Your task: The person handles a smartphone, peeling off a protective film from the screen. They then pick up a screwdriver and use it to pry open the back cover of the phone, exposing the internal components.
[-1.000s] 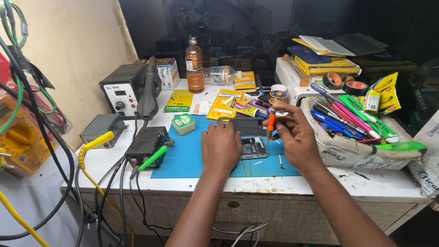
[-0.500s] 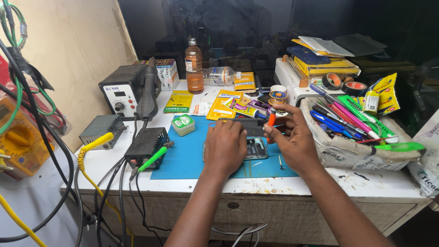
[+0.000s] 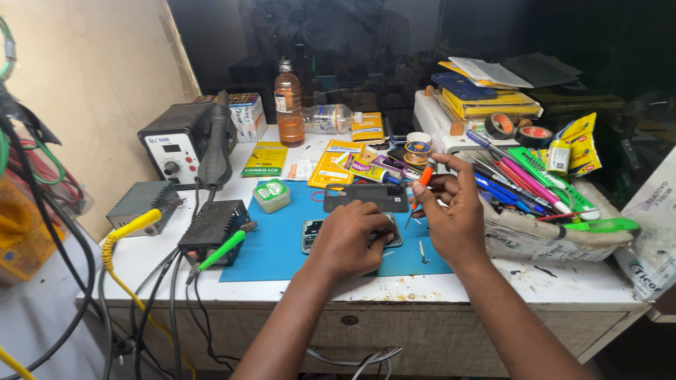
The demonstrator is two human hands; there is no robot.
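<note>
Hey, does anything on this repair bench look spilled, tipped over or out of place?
One thing: the clear plastic bottle lies on its side at the back, beside the upright amber bottle. No spill shows. The white bench top is stained and chipped near its front edge. The left hand rests on the opened phone on the blue mat.

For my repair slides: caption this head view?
Left hand steadies an opened phone on a blue mat; right hand holds an orange-handled screwdriver.
</note>
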